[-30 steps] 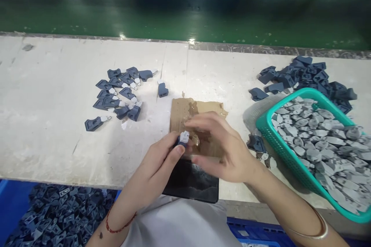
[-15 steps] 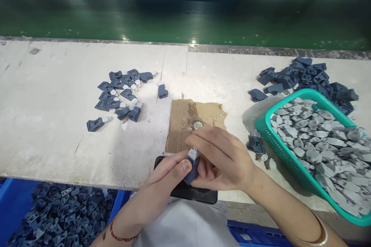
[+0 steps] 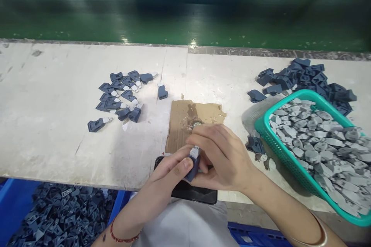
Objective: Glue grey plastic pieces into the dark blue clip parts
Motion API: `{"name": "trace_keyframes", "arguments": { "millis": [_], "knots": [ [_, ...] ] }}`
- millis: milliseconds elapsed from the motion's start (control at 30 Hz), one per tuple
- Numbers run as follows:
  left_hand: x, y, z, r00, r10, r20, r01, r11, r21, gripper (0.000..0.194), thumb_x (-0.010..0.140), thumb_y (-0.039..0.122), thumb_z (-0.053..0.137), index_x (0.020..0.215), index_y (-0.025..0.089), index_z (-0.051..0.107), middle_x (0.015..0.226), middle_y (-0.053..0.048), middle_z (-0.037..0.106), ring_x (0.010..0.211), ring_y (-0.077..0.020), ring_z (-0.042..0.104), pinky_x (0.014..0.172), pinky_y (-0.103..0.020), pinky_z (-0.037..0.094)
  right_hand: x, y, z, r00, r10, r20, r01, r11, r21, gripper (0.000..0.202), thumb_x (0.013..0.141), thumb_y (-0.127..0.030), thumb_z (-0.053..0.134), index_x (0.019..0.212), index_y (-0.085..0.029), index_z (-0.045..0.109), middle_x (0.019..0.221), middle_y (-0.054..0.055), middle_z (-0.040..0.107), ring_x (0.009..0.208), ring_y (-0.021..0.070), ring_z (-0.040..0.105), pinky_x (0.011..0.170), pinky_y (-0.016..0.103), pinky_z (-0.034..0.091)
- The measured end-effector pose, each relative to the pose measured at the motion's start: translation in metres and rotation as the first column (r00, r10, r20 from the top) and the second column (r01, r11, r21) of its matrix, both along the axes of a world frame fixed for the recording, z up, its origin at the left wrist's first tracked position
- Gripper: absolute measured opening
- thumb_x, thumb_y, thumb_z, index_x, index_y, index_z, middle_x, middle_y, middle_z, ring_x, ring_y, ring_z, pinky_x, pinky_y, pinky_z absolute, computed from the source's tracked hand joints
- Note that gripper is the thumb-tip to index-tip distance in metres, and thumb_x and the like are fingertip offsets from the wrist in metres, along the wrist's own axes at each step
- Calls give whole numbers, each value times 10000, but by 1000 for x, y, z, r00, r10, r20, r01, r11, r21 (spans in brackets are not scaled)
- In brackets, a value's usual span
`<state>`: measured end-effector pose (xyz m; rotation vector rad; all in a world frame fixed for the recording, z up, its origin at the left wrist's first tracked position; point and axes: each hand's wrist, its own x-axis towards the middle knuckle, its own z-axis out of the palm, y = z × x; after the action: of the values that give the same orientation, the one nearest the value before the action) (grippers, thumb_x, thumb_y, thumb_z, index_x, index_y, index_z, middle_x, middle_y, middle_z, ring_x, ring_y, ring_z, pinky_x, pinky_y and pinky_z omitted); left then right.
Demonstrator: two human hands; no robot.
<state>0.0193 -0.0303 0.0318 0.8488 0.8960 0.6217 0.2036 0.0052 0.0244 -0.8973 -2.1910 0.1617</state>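
Note:
Between my two hands is a dark blue plastic part with a light grey piece set in its upper end. My left hand grips it from the left, thumb pressed on its front. My right hand curls round its right side, fingers bent over the top; some fingertips are hidden. Under the hands lies a black phone, partly covered. Just beyond them is a piece of brown cardboard with a small round shiny thing on it, half hidden by my right fingers.
Several joined blue and grey parts lie on the table at left. At right are a pile of blue parts and a green basket of grey pieces. A blue bin of blue parts stands lower left; a green belt runs behind.
The held part has tilted slightly more upright and shifted a little to the right. My right fingers have moved slightly, covering more of the round shiny thing.

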Motion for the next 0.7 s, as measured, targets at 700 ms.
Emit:
{"name": "trace_keyframes", "arguments": {
  "millis": [700],
  "knots": [
    [9,-3,-11,979,92,182,-84,995,-54,359,936,522,659,833,182,713,762,-21,520,715,-151,462,707,-272,433,6,-4,1,997,75,-3,-75,997,30,323,957,-256,556,1239,-106,609,945,111,741,892,223,698,783,358,607]
  ]
}}
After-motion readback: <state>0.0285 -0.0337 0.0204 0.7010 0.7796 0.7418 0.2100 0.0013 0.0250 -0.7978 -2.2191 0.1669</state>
